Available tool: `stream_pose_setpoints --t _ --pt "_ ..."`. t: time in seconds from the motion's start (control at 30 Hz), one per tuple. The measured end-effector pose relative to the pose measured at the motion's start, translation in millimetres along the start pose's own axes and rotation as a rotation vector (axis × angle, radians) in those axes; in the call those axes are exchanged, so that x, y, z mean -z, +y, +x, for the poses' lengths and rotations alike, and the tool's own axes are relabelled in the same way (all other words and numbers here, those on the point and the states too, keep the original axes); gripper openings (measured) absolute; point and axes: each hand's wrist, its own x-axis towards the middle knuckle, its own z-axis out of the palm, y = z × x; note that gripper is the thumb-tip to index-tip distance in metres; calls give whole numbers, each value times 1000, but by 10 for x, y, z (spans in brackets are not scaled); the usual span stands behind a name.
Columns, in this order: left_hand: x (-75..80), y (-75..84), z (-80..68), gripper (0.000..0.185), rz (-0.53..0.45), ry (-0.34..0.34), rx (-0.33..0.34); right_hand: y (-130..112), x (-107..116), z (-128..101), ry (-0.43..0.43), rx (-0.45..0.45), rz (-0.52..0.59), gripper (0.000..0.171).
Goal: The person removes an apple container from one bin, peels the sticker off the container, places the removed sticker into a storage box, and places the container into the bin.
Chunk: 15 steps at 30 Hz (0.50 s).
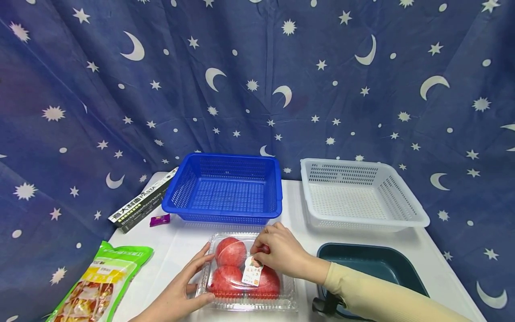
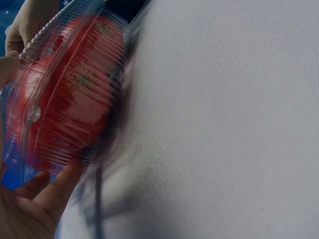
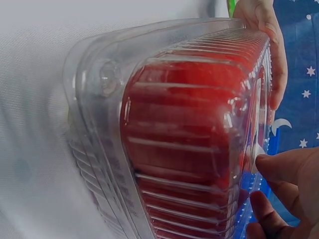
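A clear plastic clamshell box (image 1: pixel 287 295) of red apples (image 1: pixel 227 279) sits on the table, with a white label (image 1: pixel 251 276) on its lid. My left hand (image 1: pixel 181 286) holds the box's left side, thumb at the near corner and fingers along the far side. In the left wrist view, its fingers (image 2: pixel 62 186) lie against the ribbed wall. Over the lid, my right hand (image 1: pixel 281 250) pinches the label's upper edge between thumb and fingers. The right wrist view shows that thumb (image 3: pixel 279 164) at the label, with the other fingers curled beneath it.
Behind the box stand a blue basket (image 1: pixel 173 210) and a white basket (image 1: pixel 362 219). A dark green pan (image 1: pixel 370 259) lies under the right forearm. At left are a pasta box (image 1: pixel 141 205), a purple-wrapped sweet (image 1: pixel 160 220) and a green food packet (image 1: pixel 96 286).
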Motion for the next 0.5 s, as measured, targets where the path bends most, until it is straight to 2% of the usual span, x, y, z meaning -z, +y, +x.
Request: stream_pose_setpoints --t 0.5 --pt "-7 46 12 76 -7 6 77 -99 39 14 -39 13 0 18"
